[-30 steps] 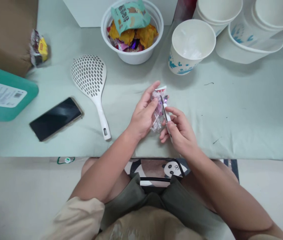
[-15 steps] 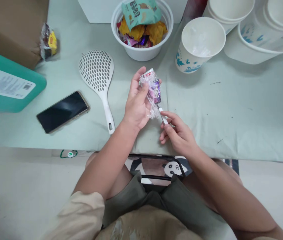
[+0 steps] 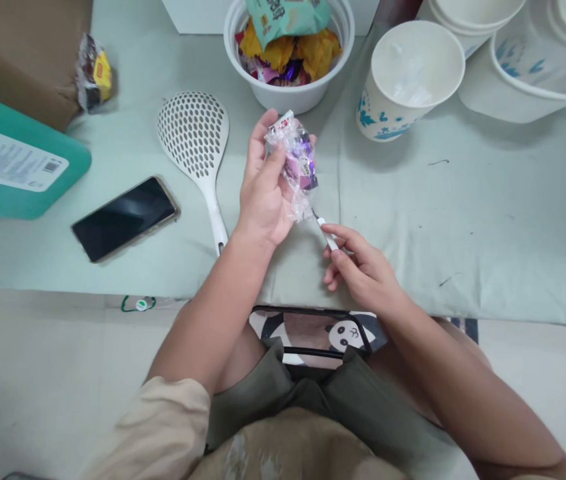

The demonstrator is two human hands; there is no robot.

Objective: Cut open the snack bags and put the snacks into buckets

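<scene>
My left hand is closed around a small purple snack packet with crinkled clear plastic wrap, thumb pressed on top. A white end with red print sticks out above the fingers. Between the thumb and fingers of my right hand is a small tool with a white handle and a thin dark metal tip; its exact kind is hard to make out. Its tip points up toward the lower end of the plastic wrap, close to it. Whether the two touch is unclear.
A white bowl of wrapped snacks stands at the back. Paper cups are at the back right. To the left lie a white slotted skimmer, a phone, a green container and a wrapped snack beside a brown box.
My left hand has shifted up and left with the packet, away from my right hand. The tool's tip now shows more clearly below the wrap. The view has shifted slightly.
</scene>
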